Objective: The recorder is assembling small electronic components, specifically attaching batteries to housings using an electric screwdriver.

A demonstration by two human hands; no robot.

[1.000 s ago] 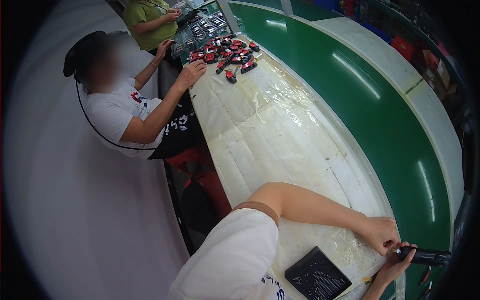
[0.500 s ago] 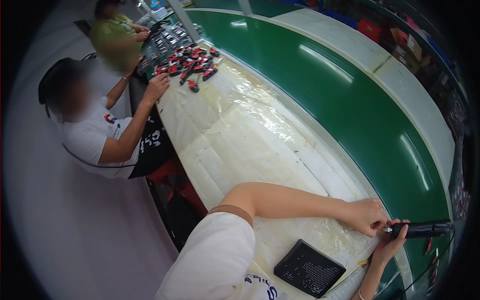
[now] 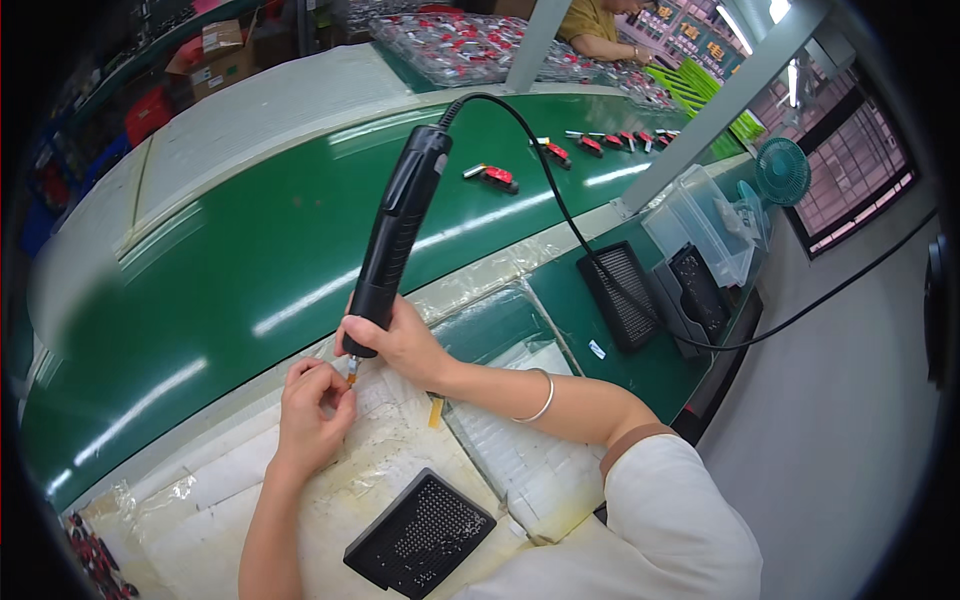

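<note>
A black electric screwdriver (image 3: 398, 215) is gripped near its lower end by my right hand (image 3: 405, 345). It tilts with its cabled end up and away and its bit pointing down. Close to the orange-ringed bit tip (image 3: 352, 377), my left hand (image 3: 315, 410) is closed, thumb and fingertips together. Whatever those fingers pinch is too small to make out. In front of me on the covered worktop lies a black perforated tray (image 3: 425, 530), with small screws scattered over its holes.
Beyond my hands runs a green conveyor belt (image 3: 240, 260) carrying several red-and-black parts (image 3: 497, 178). A black cable (image 3: 560, 200) arcs rightward. At right are another perforated tray (image 3: 620, 290), a clear plastic bin (image 3: 700, 220) and a post (image 3: 690, 130). A co-worker (image 3: 600, 30) sits far back.
My view has swung to the right, so the co-workers on the left have gone out of it and the right-hand trays have come in. Both hands stay together at the screwdriver's bit.
</note>
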